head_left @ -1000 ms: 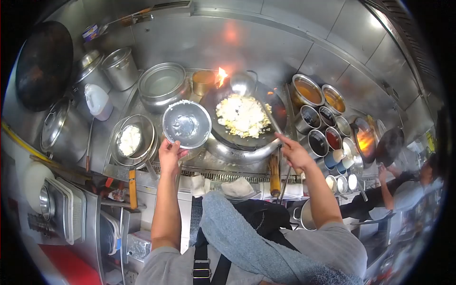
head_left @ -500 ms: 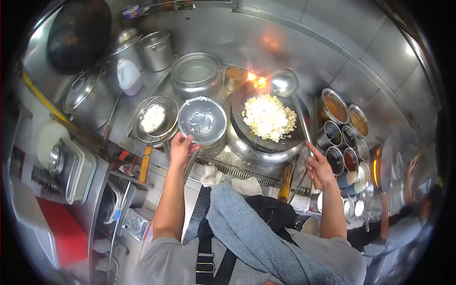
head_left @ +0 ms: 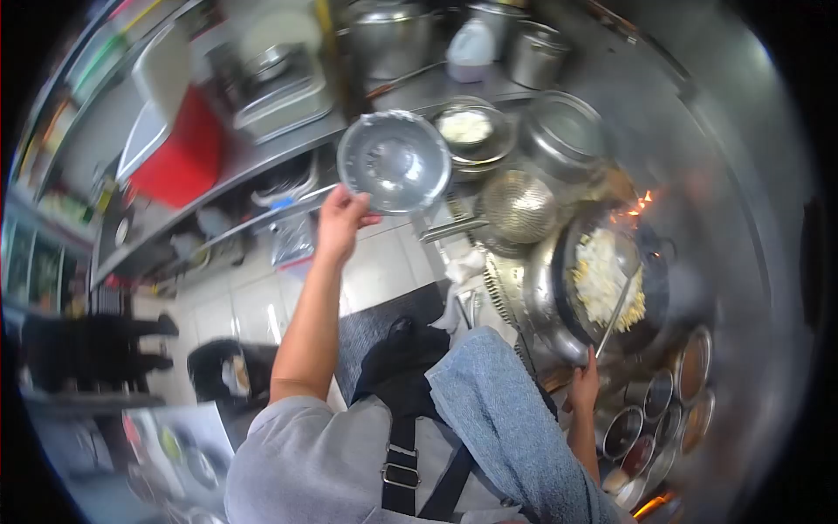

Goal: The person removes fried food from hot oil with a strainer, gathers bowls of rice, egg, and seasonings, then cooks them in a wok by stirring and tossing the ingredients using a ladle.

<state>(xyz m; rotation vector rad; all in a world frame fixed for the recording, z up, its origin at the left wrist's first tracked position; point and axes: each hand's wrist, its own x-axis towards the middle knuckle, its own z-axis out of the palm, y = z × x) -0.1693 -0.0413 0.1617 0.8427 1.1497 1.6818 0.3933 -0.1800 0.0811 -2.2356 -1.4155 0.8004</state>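
My left hand grips the near rim of a metal bowl, which has white residue on its rim and inside. White rice with yellow bits lies in a dark wok at the right. Closed round the handle of a ladle, my right hand is at the wok's near side, and the ladle's head rests in the rice. Small flames rise at the wok's far edge.
A perforated strainer sits left of the wok. Beyond it are a large pot and a bowl of white food. Sauce containers stand at the lower right. A red bin is at the upper left. A dark-clothed person stands far left.
The view has swung left. My left hand has carried the bowl away from the stove, toward the side counter. The ladle's head has come down from the wok's far edge into the rice.
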